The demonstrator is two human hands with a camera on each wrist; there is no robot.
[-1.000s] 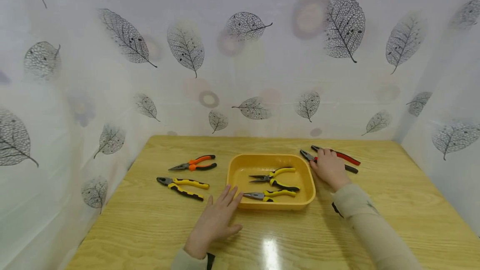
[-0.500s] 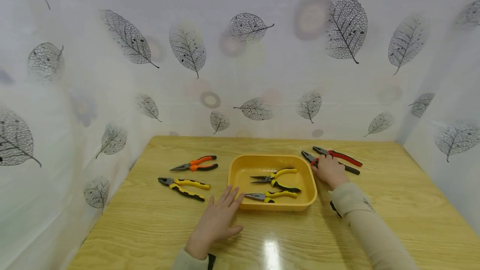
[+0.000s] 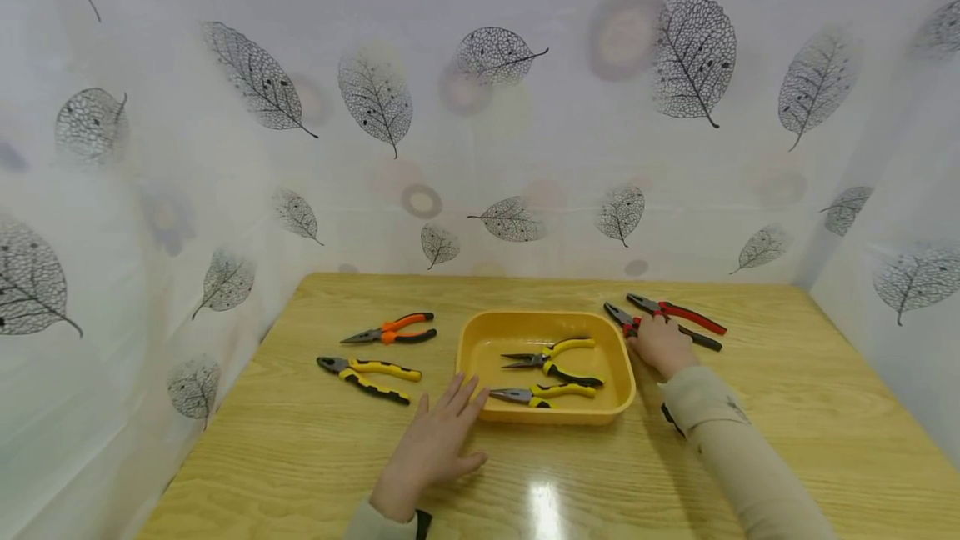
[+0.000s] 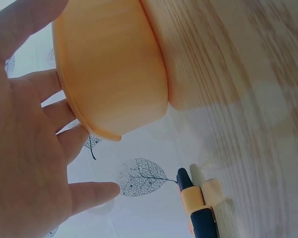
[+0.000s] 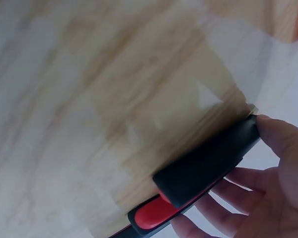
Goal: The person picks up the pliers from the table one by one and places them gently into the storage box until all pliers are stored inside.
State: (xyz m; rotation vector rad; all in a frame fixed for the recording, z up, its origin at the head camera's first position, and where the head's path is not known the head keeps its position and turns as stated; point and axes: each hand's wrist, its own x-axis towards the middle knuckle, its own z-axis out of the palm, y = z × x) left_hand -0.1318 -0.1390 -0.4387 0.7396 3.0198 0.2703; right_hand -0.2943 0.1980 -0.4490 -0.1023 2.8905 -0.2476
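A yellow tray (image 3: 546, 417) holds two long-nose pliers: one with open black-and-yellow handles (image 3: 566, 348), another nearer the front wall (image 3: 562, 391). My left hand (image 3: 435, 444) rests straight fingertips on the tray's front left rim; the left wrist view shows those fingers against the tray wall (image 4: 114, 64). To the right of the tray, my right hand (image 3: 663, 347) holds the nearer red-and-black pliers (image 3: 701, 338), hiding their middle. The right wrist view has the thumb and fingers on opposite sides of their handle (image 5: 208, 161). Just behind lie more red-and-black pliers (image 3: 690, 317).
On the wooden table (image 3: 315, 473), left of the tray, lie orange-and-black long-nose pliers (image 3: 390, 328) and yellow-and-black combination pliers (image 3: 367, 375). A pale leaf-printed curtain (image 3: 480, 148) surrounds the back and sides of the table.
My right hand has drawn slightly back toward me, uncovering more of the far red-and-black pliers. My left hand stays at the tray rim. The view has shifted a little.
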